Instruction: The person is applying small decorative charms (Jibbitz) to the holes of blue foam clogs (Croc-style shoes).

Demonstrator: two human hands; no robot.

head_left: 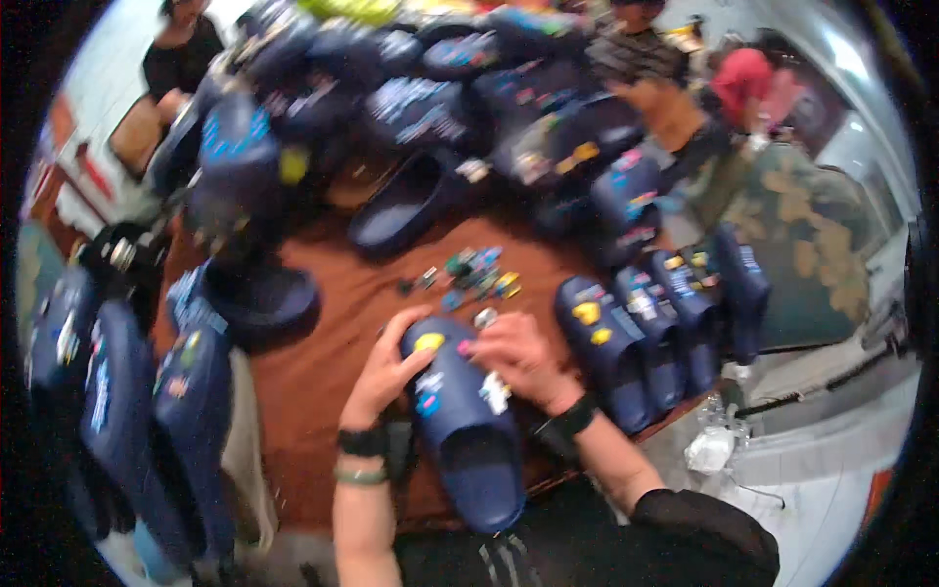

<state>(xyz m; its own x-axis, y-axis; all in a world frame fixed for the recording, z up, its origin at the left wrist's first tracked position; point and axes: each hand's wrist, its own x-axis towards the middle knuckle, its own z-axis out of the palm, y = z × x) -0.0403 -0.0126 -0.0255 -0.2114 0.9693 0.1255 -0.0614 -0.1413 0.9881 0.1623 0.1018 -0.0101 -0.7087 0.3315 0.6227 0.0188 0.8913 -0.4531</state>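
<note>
A dark navy clog point(479, 452) lies in front of me, toe pointing away, with yellow, white, blue and pink charms on its upper. My left hand point(383, 372) is closed around the left side of its toe, thumb on top beside a yellow charm point(428, 342). Over the clog's right side, my right hand point(523, 357) has its fingers bent together at a small pink charm point(465, 347). Whether they pinch that charm or another small piece is too blurred to tell. A whitish charm point(496, 391) sits below that hand. Just beyond the toe is a loose pile of small colourful charms point(474, 274).
Decorated clogs point(602, 342) stand in a row at the right, and more clogs point(191, 391) line the left. A large heap of clogs point(421, 108) covers the far side of the brown-covered table point(313, 411). Other people point(181, 49) sit beyond. A white plastic bag point(712, 448) lies lower right.
</note>
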